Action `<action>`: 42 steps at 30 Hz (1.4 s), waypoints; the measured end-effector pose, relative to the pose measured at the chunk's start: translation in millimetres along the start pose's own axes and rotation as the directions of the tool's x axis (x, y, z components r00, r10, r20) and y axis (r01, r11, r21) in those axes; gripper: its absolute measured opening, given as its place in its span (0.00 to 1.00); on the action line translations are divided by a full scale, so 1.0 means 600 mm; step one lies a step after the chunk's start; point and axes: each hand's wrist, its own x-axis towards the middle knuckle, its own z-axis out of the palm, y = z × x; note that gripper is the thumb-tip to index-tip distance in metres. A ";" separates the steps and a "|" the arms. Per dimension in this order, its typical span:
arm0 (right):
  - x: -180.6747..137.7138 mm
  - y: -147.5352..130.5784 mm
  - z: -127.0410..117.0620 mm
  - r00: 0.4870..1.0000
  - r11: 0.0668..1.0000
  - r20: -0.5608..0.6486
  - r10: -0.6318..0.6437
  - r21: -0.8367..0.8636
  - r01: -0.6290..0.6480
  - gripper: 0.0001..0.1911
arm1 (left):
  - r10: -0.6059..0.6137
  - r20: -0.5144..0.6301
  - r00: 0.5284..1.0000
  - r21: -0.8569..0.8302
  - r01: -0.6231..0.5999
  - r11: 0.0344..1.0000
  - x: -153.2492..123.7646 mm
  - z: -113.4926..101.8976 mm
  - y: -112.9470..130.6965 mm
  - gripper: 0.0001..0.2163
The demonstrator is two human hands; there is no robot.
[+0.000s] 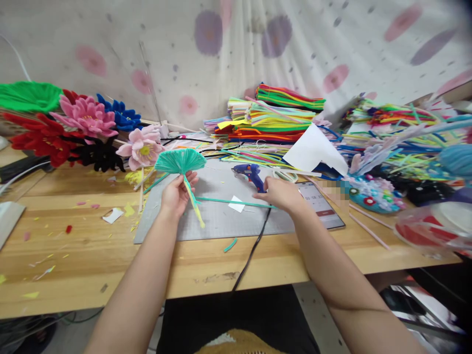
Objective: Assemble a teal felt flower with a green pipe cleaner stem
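Observation:
My left hand (175,197) is closed around the stem of a teal fan-shaped leaf (180,160) made of pipe cleaners. Its yellow-green stem (195,206) slants down below my fingers over the grey cutting mat (158,223). Over the mat's right part, my right hand (283,194) has its fingers closed at the handle end of a blue hot glue gun (250,173), whose nozzle points left. Between my hands lie a teal pipe cleaner (232,201) and a small white paper piece (236,204). Scissors (285,175) with pale handles rest just behind my right hand.
Pipe-cleaner flowers (88,118) stand at the left. Bundles of pipe cleaners (273,118) are stacked at the back. A phone (324,206) lies right of my right hand, near a plastic tub (424,226). A black cable (254,246) runs over the table's front edge.

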 end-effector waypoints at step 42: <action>0.039 -0.115 0.006 0.668 0.692 -0.411 -0.620 0.114 0.713 0.10 | -0.132 0.167 0.977 0.336 0.070 0.939 -0.029 0.034 -0.047 0.06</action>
